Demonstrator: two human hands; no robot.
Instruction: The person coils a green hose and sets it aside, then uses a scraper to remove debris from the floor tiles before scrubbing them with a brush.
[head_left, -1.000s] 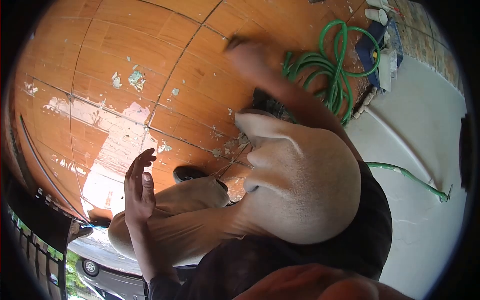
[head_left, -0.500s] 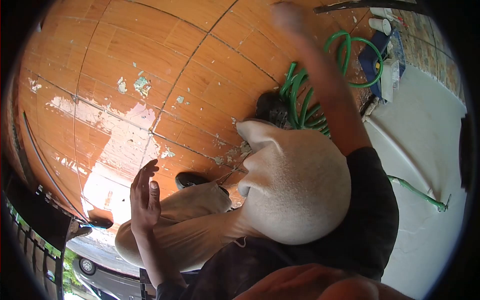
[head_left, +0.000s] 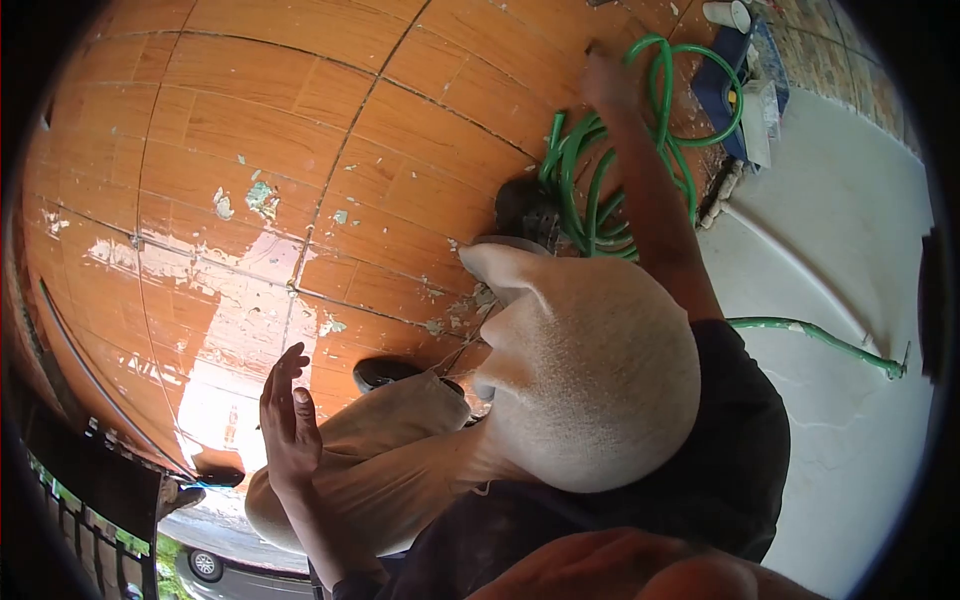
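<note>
My left hand is raised beside my bent knee, its fingers extended and the thumb apart, with nothing in it. Stretched out at the top, my right hand is over the tiled floor at the edge of a coiled green hose. Its fingers are blurred, and whether they hold anything cannot be made out. The beige trousers cover my bent legs. A dark shoe rests by the hose coil. Loose flakes lie on the orange tiles.
A blue box with a white cup beside it stands at the upper right. A white pipe and a green hose end lie along the pale surface at right. A dark railing and a parked car show at lower left.
My right hand has moved down and slightly right in view, closer to the hose coil. The camera view has shifted a little. My left hand keeps its pose.
</note>
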